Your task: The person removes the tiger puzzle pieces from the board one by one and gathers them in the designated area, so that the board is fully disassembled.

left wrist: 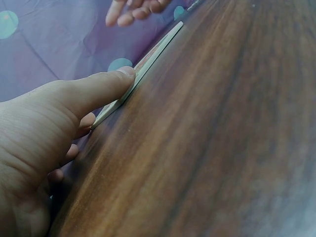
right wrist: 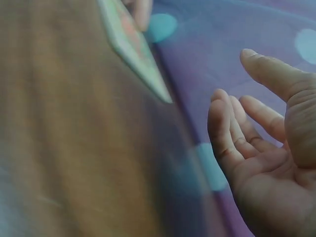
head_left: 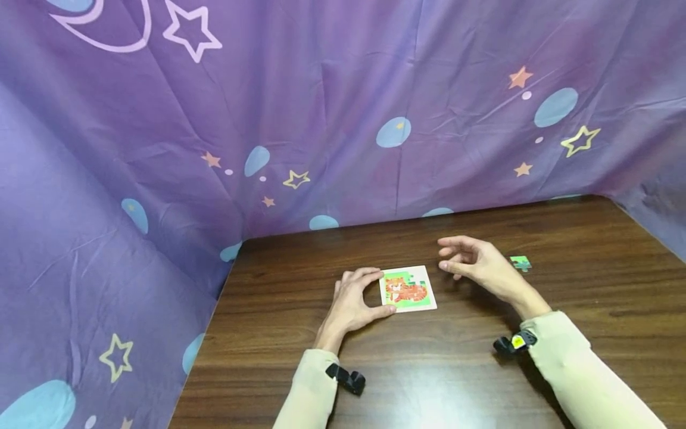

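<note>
Tabletop [head_left: 482,369]: dark wood under both your hands.
Puzzle board [head_left: 407,289]: lay flat between your hands, orange tiger on green, one gap at its far corner.
Left hand [head_left: 351,304]: your thumb and fingers pinched the board's near edge, steadying it.
Right hand [head_left: 474,262]: hovered beside the board, fingers loosely spread, holding nothing.
Loose piece [head_left: 520,263]: small, green, just beyond your right fingers; fetching it looked like your next move.

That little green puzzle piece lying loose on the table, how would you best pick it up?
The loose green piece lies flat on the table, so pinch its opposite edges from above. The right hand, open and empty just beside it, is probably nearest; the left hand grips the puzzle board.
</note>
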Motion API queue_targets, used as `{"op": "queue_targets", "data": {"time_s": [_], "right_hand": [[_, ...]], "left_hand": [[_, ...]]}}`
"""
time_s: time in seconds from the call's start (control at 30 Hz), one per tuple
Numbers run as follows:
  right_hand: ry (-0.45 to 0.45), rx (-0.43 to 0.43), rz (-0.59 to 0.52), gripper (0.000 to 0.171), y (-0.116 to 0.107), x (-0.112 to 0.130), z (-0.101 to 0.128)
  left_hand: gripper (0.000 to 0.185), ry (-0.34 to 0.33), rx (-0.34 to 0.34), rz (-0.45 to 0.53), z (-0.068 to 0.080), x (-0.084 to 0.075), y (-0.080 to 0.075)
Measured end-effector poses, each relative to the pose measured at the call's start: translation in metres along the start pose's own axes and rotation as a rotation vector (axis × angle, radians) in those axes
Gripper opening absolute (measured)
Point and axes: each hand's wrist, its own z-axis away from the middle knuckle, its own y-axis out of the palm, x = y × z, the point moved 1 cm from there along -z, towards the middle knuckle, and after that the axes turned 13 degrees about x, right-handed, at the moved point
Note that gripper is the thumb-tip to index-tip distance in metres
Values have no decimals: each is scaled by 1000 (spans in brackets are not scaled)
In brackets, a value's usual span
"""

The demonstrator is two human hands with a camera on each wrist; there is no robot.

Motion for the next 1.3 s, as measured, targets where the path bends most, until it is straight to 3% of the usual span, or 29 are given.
{"op": "queue_targets", "data": {"time_s": [0.17,0.3,0.63,1.3], "right_hand": [[57,83,-55,58,18,-16,-3],[91,85,-57,58,24,-25,-1],[71,122,139,50,31,-22,0],[24,113,354,42,32,-23,-5]], "left_hand": [[83,-2,-9,6,1,1,2],[83,-1,-5,6,2,3,3],[83,2,-2,-5,1,3,3],[83,-17,9,-22,-1,1,-1]]}}
